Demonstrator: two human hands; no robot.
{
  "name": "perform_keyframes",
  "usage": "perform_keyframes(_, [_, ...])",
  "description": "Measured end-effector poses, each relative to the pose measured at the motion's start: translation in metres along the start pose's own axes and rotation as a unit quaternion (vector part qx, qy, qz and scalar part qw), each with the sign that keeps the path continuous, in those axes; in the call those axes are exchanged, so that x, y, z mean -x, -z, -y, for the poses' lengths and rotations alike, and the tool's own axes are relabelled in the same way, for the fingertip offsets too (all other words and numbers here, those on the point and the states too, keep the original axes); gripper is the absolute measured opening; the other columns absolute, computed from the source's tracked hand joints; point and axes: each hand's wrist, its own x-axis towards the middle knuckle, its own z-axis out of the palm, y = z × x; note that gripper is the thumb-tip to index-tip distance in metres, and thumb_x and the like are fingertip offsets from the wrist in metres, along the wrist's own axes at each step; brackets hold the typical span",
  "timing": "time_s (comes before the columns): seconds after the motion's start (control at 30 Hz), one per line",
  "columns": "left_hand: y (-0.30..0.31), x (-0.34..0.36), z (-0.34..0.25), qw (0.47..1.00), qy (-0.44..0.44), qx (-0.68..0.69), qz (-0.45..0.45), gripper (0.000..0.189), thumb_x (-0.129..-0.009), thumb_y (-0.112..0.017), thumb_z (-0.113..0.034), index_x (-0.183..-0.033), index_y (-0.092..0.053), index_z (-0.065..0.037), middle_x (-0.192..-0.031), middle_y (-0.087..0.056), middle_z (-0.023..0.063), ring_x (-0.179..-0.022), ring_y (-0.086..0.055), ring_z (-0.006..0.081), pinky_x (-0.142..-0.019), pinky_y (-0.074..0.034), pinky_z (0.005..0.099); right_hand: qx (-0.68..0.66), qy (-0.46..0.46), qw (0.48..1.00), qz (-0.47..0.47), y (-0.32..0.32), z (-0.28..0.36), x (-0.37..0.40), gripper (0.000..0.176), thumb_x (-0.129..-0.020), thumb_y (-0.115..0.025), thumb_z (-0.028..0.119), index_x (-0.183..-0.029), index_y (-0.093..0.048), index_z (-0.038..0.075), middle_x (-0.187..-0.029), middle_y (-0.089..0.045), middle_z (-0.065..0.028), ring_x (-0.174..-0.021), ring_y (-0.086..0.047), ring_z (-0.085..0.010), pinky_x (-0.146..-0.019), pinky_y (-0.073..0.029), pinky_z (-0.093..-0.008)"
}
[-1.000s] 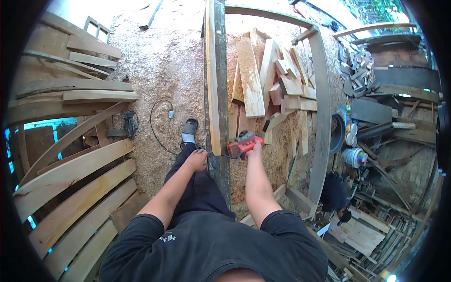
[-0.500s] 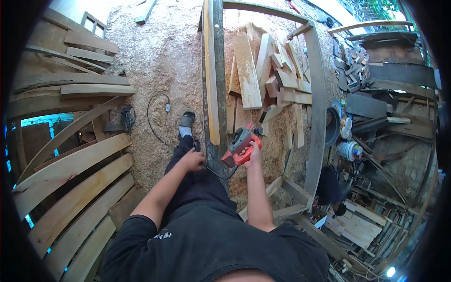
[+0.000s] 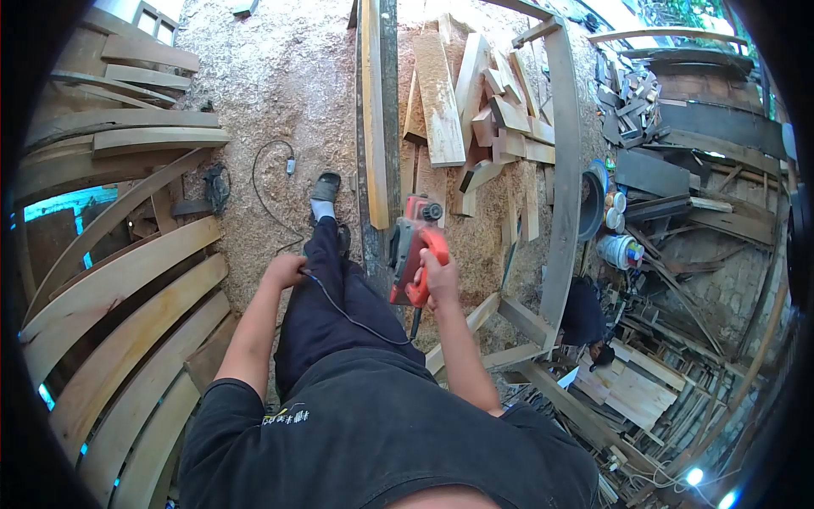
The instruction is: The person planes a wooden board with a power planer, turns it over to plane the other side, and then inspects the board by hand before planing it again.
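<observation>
A red and black power planer (image 3: 417,254) is in my right hand (image 3: 440,284), whose fingers wrap round its handle. The tool is held over the right side of a dark beam (image 3: 374,102), below the end of a light wooden strip (image 3: 373,170) lying along that beam. My left hand (image 3: 286,270) is closed on the thin dark power cord (image 3: 343,312), beside my left thigh. From there the cord sags across my legs to the planer's rear.
Cut boards (image 3: 439,102) and blocks lie piled beyond the beam, inside a wooden frame (image 3: 563,170). Curved planks (image 3: 127,297) stand at the left. A cord connector (image 3: 291,166) rests on the sawdust. Another person (image 3: 583,314) is at the lower right, near buckets (image 3: 617,251).
The planer has turned more upright and shifted slightly left and nearer to me. My left hand has moved left, away from it, drawing the cord wider. The view has shifted a little.
</observation>
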Motion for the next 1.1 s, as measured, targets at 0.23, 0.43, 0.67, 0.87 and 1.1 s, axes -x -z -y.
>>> perform_keyframes(0.23, [0.010, 0.036, -0.002, 0.993, 0.089, 0.083, 0.007, 0.020, -0.080, -0.077, -0.014, -0.085, -0.059, -0.005, -0.080, -0.066, 0.0174, -0.078, -0.066, 0.0384, -0.069, -0.051, 0.0473, 0.070, 0.030, 0.997, 0.015, -0.005, -0.029, 0.014, 0.029, -0.101, -0.073, 0.029, -0.096, -0.060, 0.004, -0.073, -0.058, -0.0027, -0.047, -0.058, -0.0133, -0.042, -0.048, -0.0295])
perform_keyframes(0.43, [-0.020, 0.050, -0.011, 0.980, 0.124, 0.124, -0.091, 0.020, -0.083, -0.080, -0.014, -0.085, -0.062, -0.006, -0.082, -0.069, 0.0142, -0.081, -0.067, 0.0373, -0.070, -0.051, 0.0482, 0.060, 0.031, 0.997, 0.024, -0.010, -0.055, 0.009, 0.040, -0.105, -0.065, 0.042, -0.093, -0.063, 0.003, -0.073, -0.058, -0.0023, -0.048, -0.059, -0.0121, -0.043, -0.048, -0.0271])
perform_keyframes(0.67, [-0.025, 0.063, -0.025, 0.956, 0.128, 0.142, -0.221, 0.024, -0.087, -0.079, -0.018, -0.083, -0.059, -0.005, -0.075, -0.060, 0.0141, -0.075, -0.061, 0.0358, -0.069, -0.050, 0.0476, 0.046, 0.032, 0.998, 0.038, -0.015, -0.068, 0.006, 0.037, -0.106, -0.064, 0.037, -0.095, -0.065, 0.002, -0.073, -0.059, -0.0011, -0.049, -0.057, -0.0084, -0.044, -0.046, -0.0258])
perform_keyframes(0.87, [-0.019, 0.076, -0.023, 0.951, 0.147, 0.129, -0.239, 0.023, -0.087, -0.078, -0.018, -0.083, -0.059, -0.006, -0.075, -0.060, 0.0136, -0.077, -0.062, 0.0344, -0.069, -0.050, 0.0458, 0.053, 0.029, 0.997, 0.049, -0.025, -0.067, -0.003, 0.037, -0.106, -0.061, 0.037, -0.092, -0.063, 0.003, -0.073, -0.059, -0.0022, -0.047, -0.056, -0.0101, -0.042, -0.047, -0.0275])
perform_keyframes(1.1, [-0.004, 0.078, -0.020, 0.943, 0.130, 0.141, -0.273, 0.026, -0.086, -0.080, -0.018, -0.080, -0.058, -0.005, -0.074, -0.059, 0.0129, -0.074, -0.060, 0.0338, -0.067, -0.048, 0.0456, 0.052, 0.046, 0.997, 0.037, -0.039, -0.062, -0.018, 0.036, -0.107, -0.061, 0.035, -0.089, -0.063, 0.004, -0.072, -0.058, -0.0013, -0.046, -0.056, -0.0093, -0.042, -0.046, -0.0269])
